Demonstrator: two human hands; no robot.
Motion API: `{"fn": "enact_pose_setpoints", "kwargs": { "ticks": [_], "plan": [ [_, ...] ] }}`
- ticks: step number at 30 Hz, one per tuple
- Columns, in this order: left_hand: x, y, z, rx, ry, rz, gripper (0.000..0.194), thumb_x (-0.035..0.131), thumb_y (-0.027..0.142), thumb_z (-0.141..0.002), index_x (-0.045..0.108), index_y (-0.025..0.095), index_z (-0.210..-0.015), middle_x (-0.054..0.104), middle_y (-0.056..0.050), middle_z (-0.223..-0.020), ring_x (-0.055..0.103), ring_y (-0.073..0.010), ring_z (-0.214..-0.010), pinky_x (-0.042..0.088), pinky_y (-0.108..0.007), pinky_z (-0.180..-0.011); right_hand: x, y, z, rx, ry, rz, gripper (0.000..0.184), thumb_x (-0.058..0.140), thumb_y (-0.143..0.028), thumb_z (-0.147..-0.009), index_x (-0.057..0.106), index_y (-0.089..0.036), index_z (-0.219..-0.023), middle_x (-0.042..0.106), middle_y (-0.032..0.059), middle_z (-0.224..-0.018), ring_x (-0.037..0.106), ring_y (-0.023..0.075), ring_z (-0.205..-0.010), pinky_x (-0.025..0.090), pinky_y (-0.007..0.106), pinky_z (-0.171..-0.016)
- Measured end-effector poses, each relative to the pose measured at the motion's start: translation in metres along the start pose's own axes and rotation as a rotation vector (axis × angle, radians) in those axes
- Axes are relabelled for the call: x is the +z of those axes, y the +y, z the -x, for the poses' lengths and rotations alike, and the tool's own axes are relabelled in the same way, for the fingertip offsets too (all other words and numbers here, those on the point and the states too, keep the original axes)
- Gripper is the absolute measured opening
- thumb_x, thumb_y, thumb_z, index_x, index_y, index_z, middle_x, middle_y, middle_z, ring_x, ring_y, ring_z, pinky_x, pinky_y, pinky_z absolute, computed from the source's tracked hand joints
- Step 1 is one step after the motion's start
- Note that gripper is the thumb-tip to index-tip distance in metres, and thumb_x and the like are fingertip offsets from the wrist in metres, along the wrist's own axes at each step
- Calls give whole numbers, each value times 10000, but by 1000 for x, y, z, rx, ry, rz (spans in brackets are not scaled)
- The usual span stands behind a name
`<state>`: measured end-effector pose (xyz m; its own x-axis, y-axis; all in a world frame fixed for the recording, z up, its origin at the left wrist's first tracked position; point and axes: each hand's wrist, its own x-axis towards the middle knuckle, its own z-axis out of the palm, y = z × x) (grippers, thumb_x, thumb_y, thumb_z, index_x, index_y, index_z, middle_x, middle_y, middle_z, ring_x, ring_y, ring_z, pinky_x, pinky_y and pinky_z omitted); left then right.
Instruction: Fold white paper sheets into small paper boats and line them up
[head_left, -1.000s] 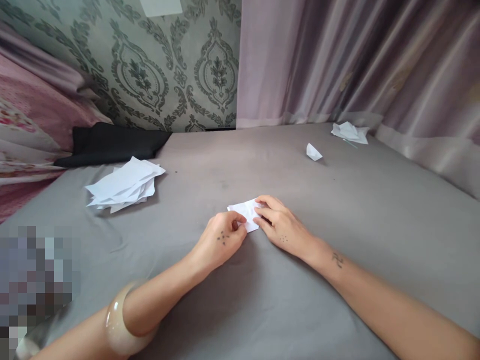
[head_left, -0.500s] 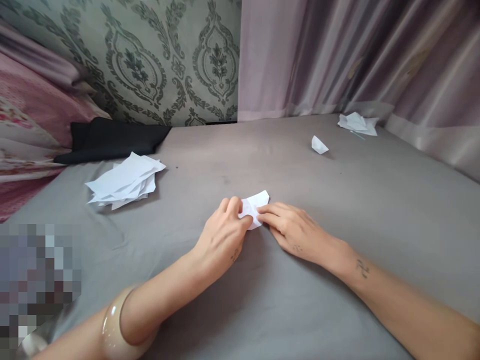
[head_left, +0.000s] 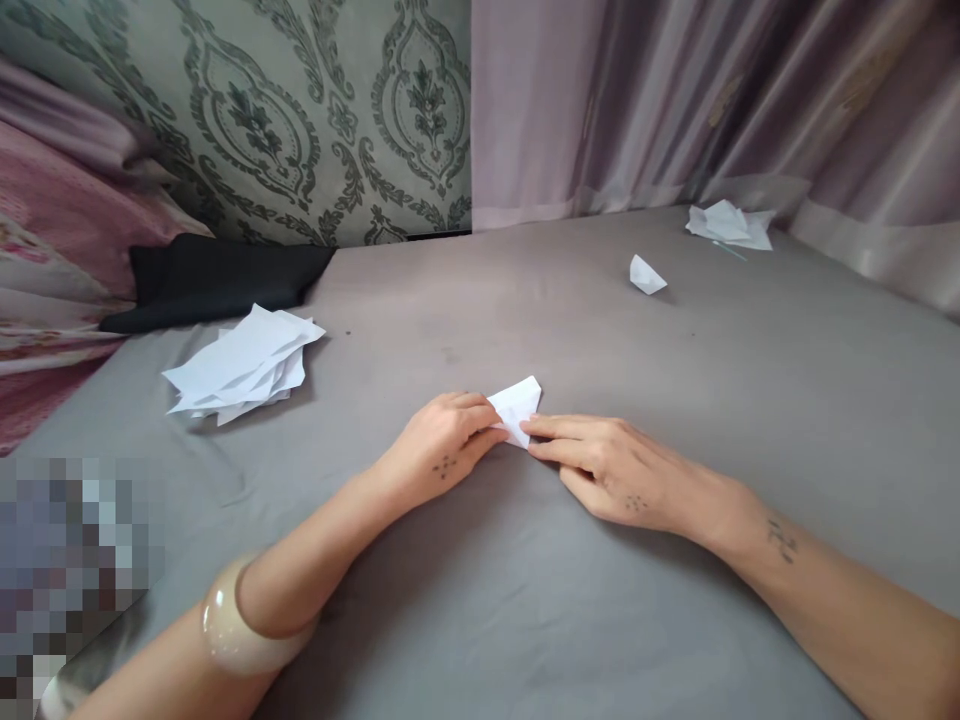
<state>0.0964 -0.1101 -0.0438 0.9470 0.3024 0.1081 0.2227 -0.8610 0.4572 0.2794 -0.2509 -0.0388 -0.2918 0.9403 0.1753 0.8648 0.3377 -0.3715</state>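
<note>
A small folded white paper piece (head_left: pixel 519 402) with straight creased edges lies on a smooth grey cloth (head_left: pixel 420 610) near the middle of the view, between the person's two bare hands, its upper corner pointing away and slightly to the right. The left hand (head_left: pixel 450 445) comes in from the left, its thumb and fingers curled close together over the paper's left end; whether they pinch that end or only press it down cannot be told. The right hand (head_left: pixel 622 470) lies low on the other side, fingers stretched out and a little apart, two fingertips resting on the paper's lower right edge, the thumb tucked back off it and nothing gripped. Small dark marks show on the backs of both hands and on the right forearm, and a wide glossy cream bangle (head_left: pixel 225 625) circles the left forearm. Well to the left, an uneven stack of white paper sheets (head_left: pixel 240 362) lies just in front of a folded black fabric piece (head_left: pixel 225 282). Beyond the right hand sits another small folded white paper shape (head_left: pixel 646 276), and farther off, near the pale mauve curtain (head_left: pixel 536 110), a loose pile of white papers (head_left: pixel 729 226) has a thin pale stick (head_left: pixel 730 251) just beside its near edge.
</note>
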Motion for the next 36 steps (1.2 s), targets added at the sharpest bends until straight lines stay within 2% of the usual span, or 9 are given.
{"fn": "enact_pose_setpoints", "kwargs": {
  "ticks": [5, 11, 16, 21, 29, 36],
  "plan": [
    [1, -1, -7, -183, 23, 78, 213, 499, 268, -908, 649, 181, -784, 595, -22, -776, 538, -147, -722, 383, -262, -646, -1, 0, 1, 20, -1, -18, 395, 415, 6, -804, 696, -211, -977, 634, 44, -1195, 642, 200, -997, 522, 333, -879],
    [1, 3, -11, -282, 9, 102, 185, 540, 289, -873, 638, 185, -756, 583, -7, -738, 511, -144, -687, 368, -273, -646, -1, 1, 1, 32, 14, -39, 386, 423, 7, -784, 693, -213, -948, 665, 43, -1111, 660, 189, -910, 528, 303, -793],
    [0, 3, -12, -304, -18, 101, 193, 526, 291, -873, 632, 187, -749, 590, -10, -754, 516, -151, -715, 375, -285, -682, -2, 3, 0, 41, 20, -79, 437, 411, 20, -783, 659, -229, -1044, 686, 29, -1070, 661, 176, -890, 526, 286, -774],
    [1, 1, -13, -308, -24, 117, 177, 538, 298, -862, 646, 187, -776, 602, -15, -768, 524, -151, -716, 379, -278, -667, -2, 6, 1, -9, -17, -44, 486, 390, -3, -828, 608, -232, -1196, 606, 37, -1258, 620, 190, -1056, 513, 321, -893],
    [0, 3, -14, -315, -11, 116, 181, 537, 309, -858, 646, 190, -775, 627, -17, -759, 548, -164, -719, 401, -303, -683, -4, 5, 3, -5, -51, -5, 501, 401, 2, -811, 623, -246, -1186, 575, 40, -1297, 609, 211, -1074, 535, 370, -888],
    [3, 5, -12, -340, 18, 61, 194, 513, 286, -877, 601, 184, -738, 639, -6, -773, 563, -178, -767, 345, -419, -866, -1, 1, 0, 2, -38, 47, 491, 401, 21, -791, 620, -215, -1162, 597, 66, -1240, 607, 218, -1051, 530, 366, -859]
  ]
}}
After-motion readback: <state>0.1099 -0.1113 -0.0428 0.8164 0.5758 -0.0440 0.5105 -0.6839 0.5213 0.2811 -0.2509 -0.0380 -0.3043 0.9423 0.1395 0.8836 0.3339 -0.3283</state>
